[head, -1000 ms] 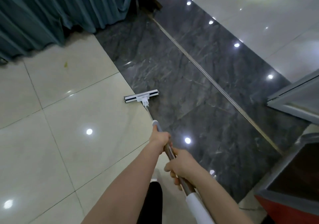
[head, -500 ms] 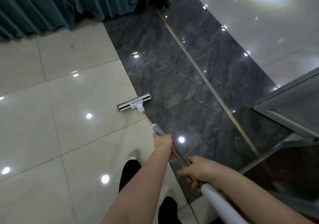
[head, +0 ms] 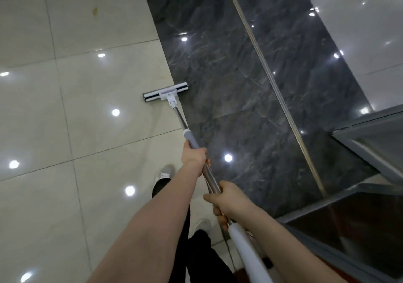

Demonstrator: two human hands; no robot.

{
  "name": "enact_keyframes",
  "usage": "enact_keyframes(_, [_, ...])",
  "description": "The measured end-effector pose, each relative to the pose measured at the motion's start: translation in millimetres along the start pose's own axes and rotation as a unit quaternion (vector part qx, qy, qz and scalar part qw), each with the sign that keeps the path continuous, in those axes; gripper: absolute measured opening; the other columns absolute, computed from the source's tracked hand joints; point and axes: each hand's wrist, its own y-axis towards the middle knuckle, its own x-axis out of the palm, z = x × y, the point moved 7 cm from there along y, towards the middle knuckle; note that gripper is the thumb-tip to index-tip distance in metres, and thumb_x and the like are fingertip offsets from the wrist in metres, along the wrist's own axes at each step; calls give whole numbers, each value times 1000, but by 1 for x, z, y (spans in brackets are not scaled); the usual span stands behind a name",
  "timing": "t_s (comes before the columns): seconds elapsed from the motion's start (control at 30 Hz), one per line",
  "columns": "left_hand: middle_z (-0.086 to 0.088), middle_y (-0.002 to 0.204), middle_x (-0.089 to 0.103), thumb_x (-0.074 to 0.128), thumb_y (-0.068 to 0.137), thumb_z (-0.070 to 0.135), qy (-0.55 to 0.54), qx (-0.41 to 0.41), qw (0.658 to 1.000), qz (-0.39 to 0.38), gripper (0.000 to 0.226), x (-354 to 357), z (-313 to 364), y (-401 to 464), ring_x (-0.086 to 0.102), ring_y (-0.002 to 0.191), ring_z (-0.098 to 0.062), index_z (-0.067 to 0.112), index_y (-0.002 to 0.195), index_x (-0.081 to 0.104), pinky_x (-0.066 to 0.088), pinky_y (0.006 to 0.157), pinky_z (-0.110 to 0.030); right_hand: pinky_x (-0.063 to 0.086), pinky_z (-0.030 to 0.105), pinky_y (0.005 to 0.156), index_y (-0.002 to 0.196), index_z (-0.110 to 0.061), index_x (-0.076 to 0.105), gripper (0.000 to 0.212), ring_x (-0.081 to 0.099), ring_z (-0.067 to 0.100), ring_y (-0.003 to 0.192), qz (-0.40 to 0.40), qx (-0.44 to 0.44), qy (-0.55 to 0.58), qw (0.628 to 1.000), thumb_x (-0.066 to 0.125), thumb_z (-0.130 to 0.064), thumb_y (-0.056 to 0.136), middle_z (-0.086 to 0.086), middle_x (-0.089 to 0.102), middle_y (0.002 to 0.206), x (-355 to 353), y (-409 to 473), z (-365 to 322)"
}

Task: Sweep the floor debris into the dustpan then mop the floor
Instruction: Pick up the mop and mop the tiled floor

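The mop (head: 197,149) has a flat white-and-black head (head: 165,92) lying across the dark marble strip's (head: 235,82) left edge; both grips, left hand (head: 194,155) and right hand (head: 229,198), clasp its steel pole.

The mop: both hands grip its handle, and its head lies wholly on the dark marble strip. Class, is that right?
Not quite. Both hands, left and right, do grip the mop, but the head view shows its head straddling the edge, mostly on the cream tiles, with one end on the dark marble.
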Motion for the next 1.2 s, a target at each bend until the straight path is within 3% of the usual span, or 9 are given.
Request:
enact_keyframes(0.2, [-16, 84, 60, 58, 85, 5, -18, 9, 1000, 1, 66, -1, 99, 82, 49, 41, -22, 32, 141, 36, 46, 43, -26, 40, 24, 34, 96, -10, 43, 16, 38, 15, 29, -13, -18, -4, 1000, 57, -17, 94, 10, 45, 60, -11, 65, -110])
enact_keyframes(0.43, [-15, 93, 60, 60, 84, 6, -89, 18, 996, 18, 73, -23, 259, 200, 48, 37, -19, 34, 146, 34, 46, 42, -25, 41, 25, 34, 92, -13, 44, 13, 42, 15, 29, 5, -24, -86, 996, 57, -13, 91, 12, 50, 68, -17, 150, -296])
enact_keyframes(0.57, [-16, 107, 65, 59, 86, 9, -101, 28, 994, 38, 72, -21, 353, 245, 52, 42, -21, 31, 148, 32, 47, 39, -25, 41, 25, 36, 100, -11, 46, 13, 43, 14, 31, 5, -21, -129, 991, 56, -14, 92, 10, 51, 67, -42, 178, -401])
enact_keyframes(0.77, [-15, 104, 65, 60, 84, 16, -126, 26, 989, 73, 74, -1, 452, 300, 60, 58, -32, 34, 149, 29, 61, 63, -46, 39, 23, 34, 93, -13, 47, 12, 44, 11, 31, 6, -39, -211, 977, 58, -13, 89, 8, 52, 62, -90, 214, -521])
enact_keyframes(0.83, [-16, 106, 65, 60, 86, 15, -142, 17, 986, 85, 74, 13, 482, 314, 60, 56, -31, 35, 149, 29, 60, 58, -43, 35, 21, 31, 97, -15, 48, 14, 41, 11, 29, -1, -35, -214, 976, 59, -10, 90, 8, 48, 61, -112, 226, -552])
enact_keyframes(0.93, [-18, 108, 66, 59, 89, 11, -184, -7, 978, 97, 72, 41, 529, 334, 55, 43, -23, 34, 150, 28, 49, 40, -28, 38, 22, 36, 104, -15, 51, 22, 47, 12, 37, 8, -52, -263, 963, 63, -12, 86, 7, 51, 67, -155, 250, -605])
enact_keyframes(1.07, [-14, 106, 64, 57, 91, 12, -204, -13, 972, 114, 70, 75, 602, 364, 54, 43, -19, 32, 151, 26, 48, 38, -26, 40, 21, 40, 88, -19, 50, 19, 50, 9, 40, 5, -91, -335, 938, 68, -19, 83, 6, 57, 72, -212, 288, -682])
enact_keyframes(1.2, [-16, 112, 63, 56, 91, 14, -212, -20, 967, 141, 70, 99, 668, 396, 61, 57, -23, 31, 151, 24, 57, 53, -34, 34, 18, 40, 76, -20, 41, 25, 46, 7, 44, -7, -104, -415, 904, 65, -25, 82, -3, 51, 64, -257, 323, -753])
